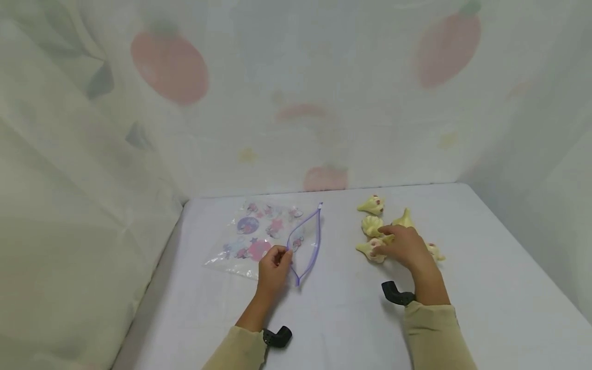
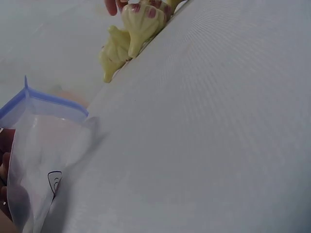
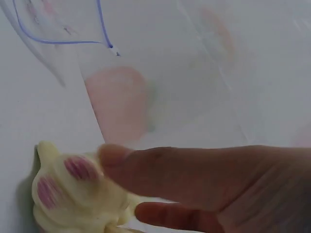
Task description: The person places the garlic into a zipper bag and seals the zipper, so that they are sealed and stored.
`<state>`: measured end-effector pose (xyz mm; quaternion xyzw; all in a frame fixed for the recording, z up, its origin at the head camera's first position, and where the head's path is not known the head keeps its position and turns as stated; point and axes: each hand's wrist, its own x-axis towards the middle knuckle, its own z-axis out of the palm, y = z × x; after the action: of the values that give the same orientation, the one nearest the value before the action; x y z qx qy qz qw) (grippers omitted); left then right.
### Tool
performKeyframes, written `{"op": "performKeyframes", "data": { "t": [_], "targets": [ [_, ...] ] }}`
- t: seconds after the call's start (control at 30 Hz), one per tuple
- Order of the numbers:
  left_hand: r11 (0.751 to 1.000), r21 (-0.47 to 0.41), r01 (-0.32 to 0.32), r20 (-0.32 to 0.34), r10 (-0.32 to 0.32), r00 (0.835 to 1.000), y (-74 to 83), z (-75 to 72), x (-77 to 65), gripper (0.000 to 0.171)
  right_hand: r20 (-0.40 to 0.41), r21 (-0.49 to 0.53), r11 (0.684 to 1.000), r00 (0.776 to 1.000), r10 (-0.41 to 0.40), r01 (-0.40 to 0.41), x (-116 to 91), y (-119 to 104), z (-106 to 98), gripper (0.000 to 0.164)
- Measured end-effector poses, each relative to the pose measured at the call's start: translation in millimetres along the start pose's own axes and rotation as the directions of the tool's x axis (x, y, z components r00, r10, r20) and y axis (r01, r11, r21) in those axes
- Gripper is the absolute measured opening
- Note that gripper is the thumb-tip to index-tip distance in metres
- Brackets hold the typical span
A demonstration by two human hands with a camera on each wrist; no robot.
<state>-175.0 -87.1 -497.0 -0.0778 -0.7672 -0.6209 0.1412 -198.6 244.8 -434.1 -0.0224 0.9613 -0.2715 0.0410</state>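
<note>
My left hand [image 1: 274,270] pinches the edge of a clear zip bag [image 1: 233,259] between thumb and fingers. Its purple zip strip [image 1: 317,241] bows apart into a wide mouth facing right. Pink and purple cartoon prints cover the bag's face. Over to the right, my right hand [image 1: 407,247] reaches over several pale yellow garlic bulbs with pink patches, thumb and fingers spread apart. Its thumb overlaps the front garlic bulb [image 1: 372,250], as the right wrist view also shows on the pink-marked garlic bulb [image 3: 73,189]. Part of the cluster is hidden under the palm.
Behind the right hand, one garlic bulb [image 1: 372,205] lies toward the back and another garlic bulb [image 1: 405,218] stands with its stem up. The white tabletop [image 1: 342,318] meets a hanging cloth [image 1: 259,103] printed with fruit at its back edge.
</note>
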Motion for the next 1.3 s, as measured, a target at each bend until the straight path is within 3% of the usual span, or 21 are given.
{"op": "performKeyframes", "data": {
  "t": [0.27, 0.63, 0.77, 0.87, 0.97, 1.13, 1.3],
  "targets": [
    [0.999, 0.005, 0.036, 0.008, -0.036, 0.999, 2.4, 0.4, -2.8, 0.007, 0.01, -0.16, 0.987, 1.0, -0.025, 0.026, 6.2, -4.9, 15.2, 0.062],
    [1.0, 0.0, 0.03, -0.006, -0.03, 1.0, 5.4, 1.5, -3.1, 0.008, -0.01, -0.144, 0.977, 0.987, -0.159, 0.156, 12.2, -31.8, 49.2, 0.055],
    [1.0, 0.001, 0.022, -0.006, -0.022, 1.0, 4.3, 1.4, -2.0, 0.008, -0.072, -0.154, 0.963, 0.97, -0.234, 0.221, 16.1, -38.7, 63.5, 0.056],
    [1.0, 0.011, 0.008, -0.009, -0.008, 1.0, 4.9, 1.5, -1.5, 0.009, -0.122, -0.123, 0.962, 0.959, -0.257, 0.242, 20.2, -39.2, 72.7, 0.057],
    [1.0, 0.021, -0.005, -0.012, 0.005, 1.0, 7.1, 1.2, -1.1, 0.009, -0.131, -0.05, 0.972, 0.964, -0.233, 0.228, 24.4, -38.9, 80.4, 0.06],
    [1.0, 0.027, -0.007, -0.012, 0.008, 1.0, 5.9, 1.7, -0.3, 0.008, -0.106, 0.117, 0.981, 0.984, -0.144, 0.156, 25.3, -38.1, 86.9, 0.065],
    [1.0, 0.026, 0.013, -0.007, -0.013, 1.0, 0.4, 2.7, -1.8, 0.008, -0.095, 0.249, 0.966, 0.994, -0.053, 0.076, 26.2, -30.8, 94.0, 0.068]
  ]
}}
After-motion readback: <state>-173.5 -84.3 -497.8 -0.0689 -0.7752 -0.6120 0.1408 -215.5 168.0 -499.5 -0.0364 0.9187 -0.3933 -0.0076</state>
